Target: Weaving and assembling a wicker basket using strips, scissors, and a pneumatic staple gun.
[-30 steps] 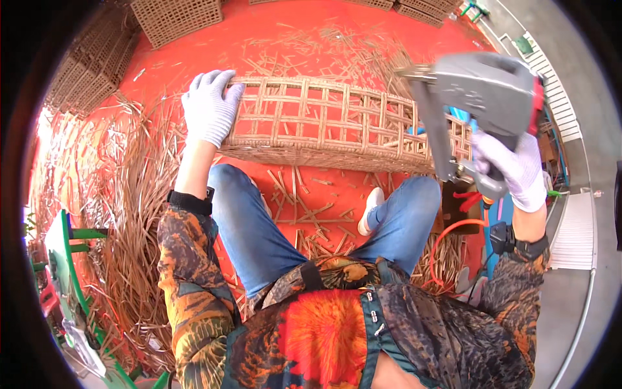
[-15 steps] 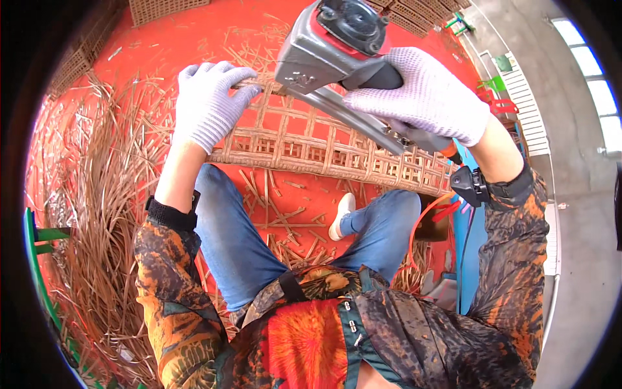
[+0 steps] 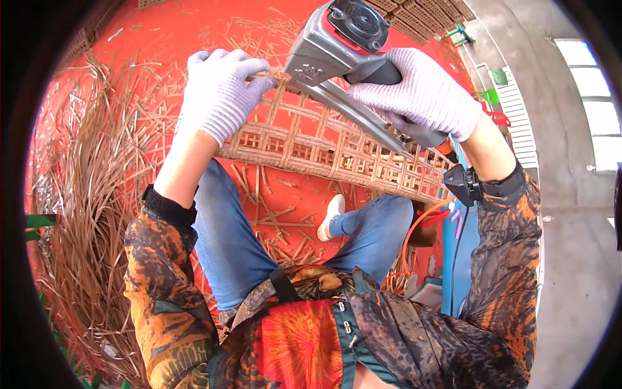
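An openwork woven wicker frame (image 3: 301, 148), brown and boxy, lies slanted across my knees. My left hand (image 3: 220, 97), in a white knit glove, pinches its far left rim between thumb and fingers. In my right hand (image 3: 424, 94), also gloved, is a grey and black pneumatic stapler (image 3: 319, 48) with a red band under its round cap. My fingers wrap round its handle. The stapler's nose is at the rim just right of my left fingertips; its body hides whether it touches. The long metal magazine (image 3: 353, 110) slants down over the weave.
An orange air hose (image 3: 421, 220) runs down on the right beside a blue surface (image 3: 461, 259). Loose wicker strips (image 3: 97, 246) heap up on the left, and offcuts litter the red floor (image 3: 162, 32). Stacked woven pieces (image 3: 421, 16) stand at the far right.
My left hand, with the rim, has shifted slightly right. The stapler's head has also moved a little to the right, while my right hand keeps its hold.
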`<action>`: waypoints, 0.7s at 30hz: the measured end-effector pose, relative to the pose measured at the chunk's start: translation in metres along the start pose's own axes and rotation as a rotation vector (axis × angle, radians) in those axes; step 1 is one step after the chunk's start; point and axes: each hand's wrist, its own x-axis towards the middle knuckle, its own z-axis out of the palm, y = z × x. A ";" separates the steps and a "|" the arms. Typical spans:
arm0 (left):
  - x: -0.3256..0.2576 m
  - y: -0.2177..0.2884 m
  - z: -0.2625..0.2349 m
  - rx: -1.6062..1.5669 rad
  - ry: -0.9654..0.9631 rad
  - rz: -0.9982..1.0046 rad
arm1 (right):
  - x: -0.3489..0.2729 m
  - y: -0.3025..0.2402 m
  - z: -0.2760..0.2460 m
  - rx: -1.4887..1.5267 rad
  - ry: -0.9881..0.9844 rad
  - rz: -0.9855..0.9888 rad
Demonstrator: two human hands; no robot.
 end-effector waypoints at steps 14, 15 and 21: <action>-0.003 -0.002 0.003 -0.010 0.025 0.005 | 0.001 -0.007 -0.005 -0.022 -0.073 0.133; -0.002 -0.001 0.003 -0.004 0.017 0.002 | 0.002 -0.005 -0.004 -0.063 -0.051 0.117; -0.001 0.002 0.003 0.007 0.003 -0.005 | -0.002 -0.010 0.000 -0.088 -0.008 0.140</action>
